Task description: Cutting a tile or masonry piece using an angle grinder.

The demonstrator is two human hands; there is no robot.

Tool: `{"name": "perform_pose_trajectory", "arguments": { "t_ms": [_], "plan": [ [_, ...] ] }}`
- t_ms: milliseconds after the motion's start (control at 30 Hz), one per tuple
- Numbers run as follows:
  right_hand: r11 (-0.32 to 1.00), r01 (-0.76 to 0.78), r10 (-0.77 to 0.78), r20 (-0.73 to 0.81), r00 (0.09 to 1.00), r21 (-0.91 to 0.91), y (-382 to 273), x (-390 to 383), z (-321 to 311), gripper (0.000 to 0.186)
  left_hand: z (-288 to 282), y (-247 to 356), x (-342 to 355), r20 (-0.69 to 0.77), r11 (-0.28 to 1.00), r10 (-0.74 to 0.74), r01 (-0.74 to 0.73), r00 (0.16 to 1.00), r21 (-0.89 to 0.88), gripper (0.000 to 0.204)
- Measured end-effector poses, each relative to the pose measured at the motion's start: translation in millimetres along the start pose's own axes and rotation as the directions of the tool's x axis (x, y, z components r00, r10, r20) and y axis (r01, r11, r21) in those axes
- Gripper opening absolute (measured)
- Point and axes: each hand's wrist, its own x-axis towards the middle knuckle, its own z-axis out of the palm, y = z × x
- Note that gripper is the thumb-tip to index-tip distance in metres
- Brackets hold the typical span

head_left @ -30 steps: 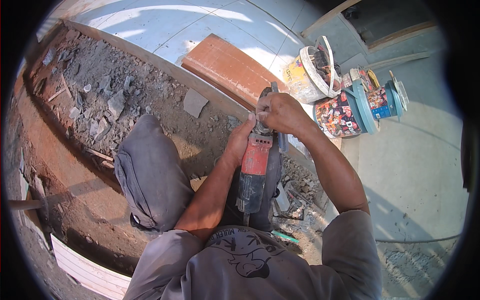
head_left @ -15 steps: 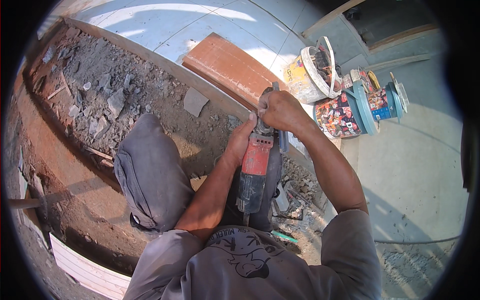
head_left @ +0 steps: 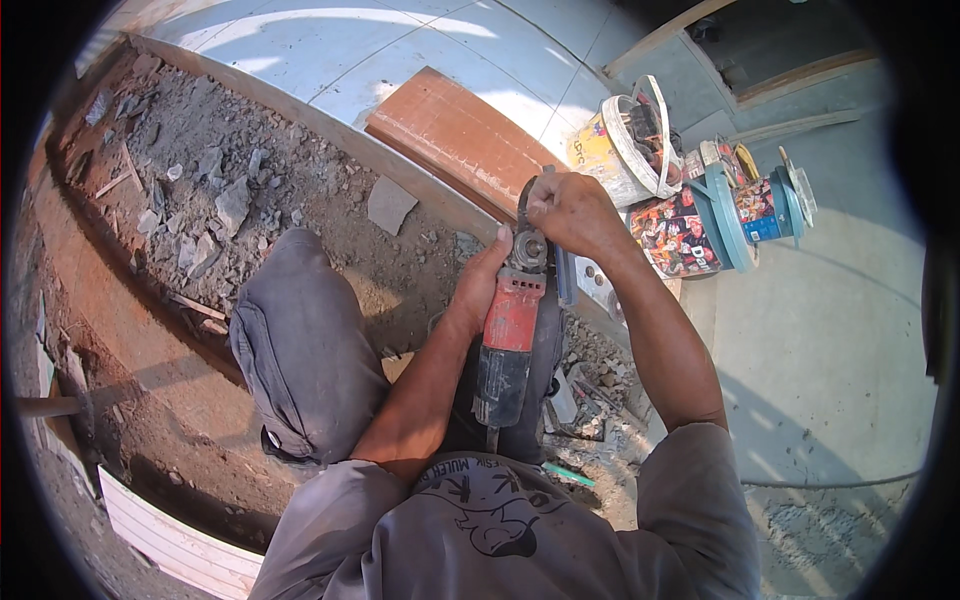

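Note:
An angle grinder (head_left: 510, 320) with a red and black body lies lengthwise over my right thigh, its head pointing away from me. My left hand (head_left: 482, 275) grips it beside the head, thumb up along the edge. My right hand (head_left: 578, 213) is closed beyond the round metal hub (head_left: 530, 250), fingers bent at a dark, flat, curved metal piece (head_left: 524, 200) that runs up from the hub. I cannot tell whether that piece is a wrench or part of the grinder. A blue-grey edge (head_left: 567, 280) shows right of the head.
A reddish-brown board (head_left: 460, 135) rests on the ledge ahead. At right stand a yellow and white bucket (head_left: 605, 150) and a printed bucket with a blue rim (head_left: 680, 235). Broken rubble (head_left: 230, 200) fills the trench at left. A white panel (head_left: 175, 535) lies lower left.
My right hand has shifted slightly right and off the hub, uncovering the hub and the dark curved piece. My left hand and the grinder have stayed in place.

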Motion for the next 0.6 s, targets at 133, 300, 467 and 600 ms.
{"name": "perform_pose_trajectory", "arguments": {
  "t_ms": [133, 300, 467, 600],
  "plan": [
    [0.981, 0.025, 0.046, -0.356, 0.933, 0.191, 32, 3, -1, 0.016, 1, 4, -4, -0.020, 0.999, -0.026, 0.027, 0.999, 0.021, 0.054],
    [0.831, 0.116, 0.173, -0.451, 0.875, 0.544, 121, 29, 49, 0.016, 6, 3, -6, -0.018, 0.998, -0.043, 0.044, 0.999, 0.049, 0.055],
    [0.805, -0.100, 0.334, -0.307, 0.891, 0.584, 130, 45, 81, 0.018, 1, 1, -4, -0.066, 0.996, -0.069, 0.073, 0.995, 0.055, 0.056],
    [0.875, -0.108, 0.301, -0.356, 0.885, 0.472, 118, 53, 83, 0.019, 0, 4, -6, -0.075, 0.995, -0.050, 0.056, 0.996, 0.082, 0.056]
  ]
}}
